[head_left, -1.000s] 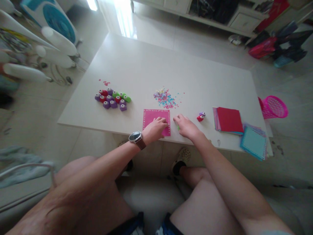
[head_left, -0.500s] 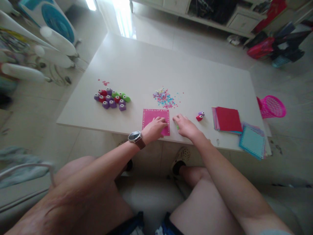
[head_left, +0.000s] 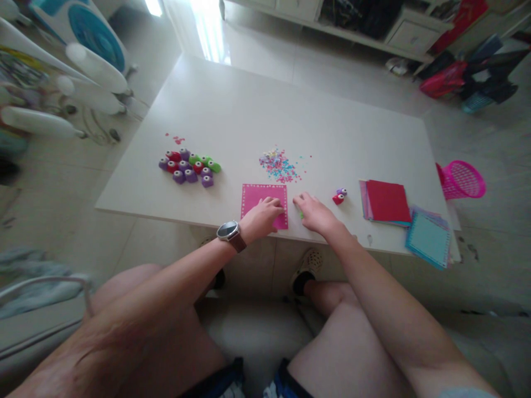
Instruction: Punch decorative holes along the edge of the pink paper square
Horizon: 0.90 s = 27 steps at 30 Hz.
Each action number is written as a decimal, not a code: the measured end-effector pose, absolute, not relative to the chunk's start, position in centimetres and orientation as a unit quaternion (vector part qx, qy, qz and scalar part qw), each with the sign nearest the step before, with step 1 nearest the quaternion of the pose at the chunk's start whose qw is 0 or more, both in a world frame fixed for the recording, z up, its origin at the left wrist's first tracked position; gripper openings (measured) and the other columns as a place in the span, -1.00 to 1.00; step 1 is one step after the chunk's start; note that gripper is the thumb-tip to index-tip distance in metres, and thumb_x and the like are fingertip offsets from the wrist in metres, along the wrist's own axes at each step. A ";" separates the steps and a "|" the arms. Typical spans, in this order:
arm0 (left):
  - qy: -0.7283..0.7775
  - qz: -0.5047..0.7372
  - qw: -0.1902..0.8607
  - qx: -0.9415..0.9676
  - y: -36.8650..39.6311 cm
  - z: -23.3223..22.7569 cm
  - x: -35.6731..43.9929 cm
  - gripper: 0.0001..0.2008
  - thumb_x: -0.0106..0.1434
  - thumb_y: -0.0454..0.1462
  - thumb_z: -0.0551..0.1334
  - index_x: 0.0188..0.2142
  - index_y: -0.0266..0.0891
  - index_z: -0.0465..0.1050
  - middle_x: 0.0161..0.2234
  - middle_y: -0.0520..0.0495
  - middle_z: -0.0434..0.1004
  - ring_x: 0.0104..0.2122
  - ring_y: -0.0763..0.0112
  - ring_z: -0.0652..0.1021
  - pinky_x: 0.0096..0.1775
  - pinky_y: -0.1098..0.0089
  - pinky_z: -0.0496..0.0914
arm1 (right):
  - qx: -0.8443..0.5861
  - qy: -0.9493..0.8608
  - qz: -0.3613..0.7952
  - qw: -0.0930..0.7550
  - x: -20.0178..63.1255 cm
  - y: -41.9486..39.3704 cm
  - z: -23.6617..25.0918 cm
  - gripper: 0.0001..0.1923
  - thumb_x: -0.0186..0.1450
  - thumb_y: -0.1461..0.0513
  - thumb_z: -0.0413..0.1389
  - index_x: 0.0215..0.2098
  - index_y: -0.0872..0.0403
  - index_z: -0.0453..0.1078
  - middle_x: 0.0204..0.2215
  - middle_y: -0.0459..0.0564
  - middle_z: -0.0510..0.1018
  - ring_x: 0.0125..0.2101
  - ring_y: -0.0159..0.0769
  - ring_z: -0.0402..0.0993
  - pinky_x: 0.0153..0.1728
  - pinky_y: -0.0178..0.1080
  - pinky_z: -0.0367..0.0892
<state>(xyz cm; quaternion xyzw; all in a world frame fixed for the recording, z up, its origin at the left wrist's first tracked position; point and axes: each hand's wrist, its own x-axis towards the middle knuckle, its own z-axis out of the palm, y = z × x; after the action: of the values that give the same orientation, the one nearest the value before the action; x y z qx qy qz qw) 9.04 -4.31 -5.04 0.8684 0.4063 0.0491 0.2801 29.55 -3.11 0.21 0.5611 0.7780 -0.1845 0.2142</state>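
Observation:
A square pink paper sheet (head_left: 253, 194) lies near the table's front edge, a row of small punched holes along its borders. Across its right half rests my left hand (head_left: 267, 213), fingers curled and close together, holding the sheet down; its fingertips come near the right border. Just right of the sheet, my right hand (head_left: 311, 211) is closed over a small green paper punch (head_left: 301, 215), mostly hidden by the fingers. Behind the sheet is a pile of coloured paper confetti (head_left: 280, 166). A red paper punch (head_left: 338, 199) and a purple one (head_left: 342, 192) stand right of my right hand.
Several purple, red and green paper punches (head_left: 191, 168) stand grouped at the left, with pink paper bits (head_left: 178, 140) behind. At the right lie a red-topped paper stack (head_left: 389, 202) and blue punched sheets (head_left: 429, 237). A pink basket (head_left: 464, 180) stands beyond the white table (head_left: 232, 105).

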 end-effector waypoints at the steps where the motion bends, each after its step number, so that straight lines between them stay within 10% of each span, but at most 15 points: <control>1: 0.406 0.049 0.279 0.869 -4.3 -5.1 9.0 -0.46 0.19 -0.30 0.59 0.16 -0.23 0.61 0.18 -0.25 0.55 0.22 -0.03 0.48 0.28 -0.01 0.45 | 0.561 0.778 -0.184 0.214 29.6 -3.1 0.2 -0.38 0.39 0.52 0.05 0.37 0.08 0.36 0.33 0.24 0.39 0.28 -0.01 0.41 0.24 -0.12 0.37; 27: 0.407 0.048 0.279 0.869 -4.3 -5.1 9.0 -0.49 0.21 -0.31 0.58 0.14 -0.23 0.61 0.18 -0.24 0.55 0.21 -0.03 0.47 0.28 0.00 0.45 | 0.559 0.782 -0.178 0.213 29.7 -3.1 -0.1 -0.36 0.40 0.52 0.02 0.39 0.04 0.35 0.33 0.21 0.40 0.24 -0.01 0.42 0.22 -0.12 0.37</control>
<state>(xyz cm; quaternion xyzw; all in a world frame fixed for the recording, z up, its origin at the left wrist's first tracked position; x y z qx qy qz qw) 9.03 -4.29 -5.05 0.8685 0.4068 0.0476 0.2791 29.71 -3.09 -0.08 0.5589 0.7816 -0.1779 0.2126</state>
